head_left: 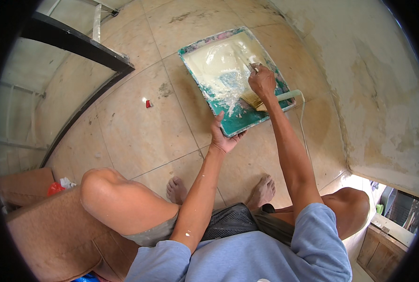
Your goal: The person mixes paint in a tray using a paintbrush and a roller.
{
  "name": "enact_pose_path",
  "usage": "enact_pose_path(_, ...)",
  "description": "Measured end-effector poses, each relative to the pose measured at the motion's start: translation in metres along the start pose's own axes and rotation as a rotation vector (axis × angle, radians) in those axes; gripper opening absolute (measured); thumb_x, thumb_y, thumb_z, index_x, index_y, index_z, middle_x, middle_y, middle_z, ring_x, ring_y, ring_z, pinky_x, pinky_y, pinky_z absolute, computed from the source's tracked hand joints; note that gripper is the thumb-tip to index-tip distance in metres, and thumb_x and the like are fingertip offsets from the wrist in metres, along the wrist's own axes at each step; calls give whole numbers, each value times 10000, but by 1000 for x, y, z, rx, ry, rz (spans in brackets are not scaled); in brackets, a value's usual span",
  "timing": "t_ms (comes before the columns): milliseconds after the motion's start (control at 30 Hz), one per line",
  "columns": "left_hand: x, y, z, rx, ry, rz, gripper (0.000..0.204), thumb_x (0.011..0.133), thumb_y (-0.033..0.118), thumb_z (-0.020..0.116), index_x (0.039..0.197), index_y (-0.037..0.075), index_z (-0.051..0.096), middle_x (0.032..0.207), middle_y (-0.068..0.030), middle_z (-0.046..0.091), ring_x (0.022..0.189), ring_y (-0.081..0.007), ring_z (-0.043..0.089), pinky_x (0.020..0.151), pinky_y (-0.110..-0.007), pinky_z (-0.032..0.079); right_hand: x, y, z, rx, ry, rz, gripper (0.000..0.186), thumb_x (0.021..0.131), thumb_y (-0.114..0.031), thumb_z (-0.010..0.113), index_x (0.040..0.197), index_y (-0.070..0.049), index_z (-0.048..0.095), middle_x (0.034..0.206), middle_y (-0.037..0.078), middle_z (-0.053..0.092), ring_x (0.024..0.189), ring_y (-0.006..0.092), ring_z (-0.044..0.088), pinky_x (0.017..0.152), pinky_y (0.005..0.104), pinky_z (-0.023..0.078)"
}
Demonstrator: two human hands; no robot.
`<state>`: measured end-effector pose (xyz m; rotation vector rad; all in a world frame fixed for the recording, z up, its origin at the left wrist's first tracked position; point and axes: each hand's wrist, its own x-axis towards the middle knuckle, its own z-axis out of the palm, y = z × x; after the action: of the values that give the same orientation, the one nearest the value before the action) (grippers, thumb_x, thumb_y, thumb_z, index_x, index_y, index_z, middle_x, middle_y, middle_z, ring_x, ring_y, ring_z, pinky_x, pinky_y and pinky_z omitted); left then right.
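Observation:
A paint tray (240,128), green with paint-crusted rims, lies on the tiled floor in front of me, its far part covered in cream paint. My left hand (224,137) grips the near left corner, thumb over the rim and fingers underneath. Over the tray's right side, my right hand (263,82) is closed round a thin, pale, paint-coated tool (245,57) that slants into the paint; its exact kind cannot be made out. Below that hand, a yellow-brown brush-like piece (252,100) rests in the tray. A pale green paint roller (288,95) lies across the right rim, its wire frame partly behind my forearm.
A small red scrap (148,103) lies on the floor left of the tray. Further left stands a black-edged frame (78,42). A brown box-like piece (54,230) is beside my left knee. A patchy wall (379,94) rises at the right.

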<state>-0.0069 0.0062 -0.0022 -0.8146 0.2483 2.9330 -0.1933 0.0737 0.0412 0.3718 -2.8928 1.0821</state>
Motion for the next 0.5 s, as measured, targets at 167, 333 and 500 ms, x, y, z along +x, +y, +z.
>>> enact_pose_path(167,1,-1,4,16,11,10,681,690,533,688,1187,104,508,1107,-94,594,1002,-264,569,856,-406,482,-4,2,13,3,-67,-84,331,741,-176,530,1021,-109,693,926,230,655,861,395,632,796,437,509)
enact_pose_path(333,1,0,1,19,11,5,685,684,543,686,1179,103,514,1107,-97,595,1007,-269,567,859,-411,481,7,3,-10,-56,65,-74,312,745,-165,521,988,-76,695,944,219,657,879,399,627,793,446,503)
enact_pose_path(500,0,0,-1,12,21,-1,685,686,543,685,1181,102,514,1107,-95,596,1004,-270,568,853,-410,484,3,-12,-31,-208,-60,75,288,719,-131,521,937,-43,689,943,257,643,908,394,625,810,446,496)
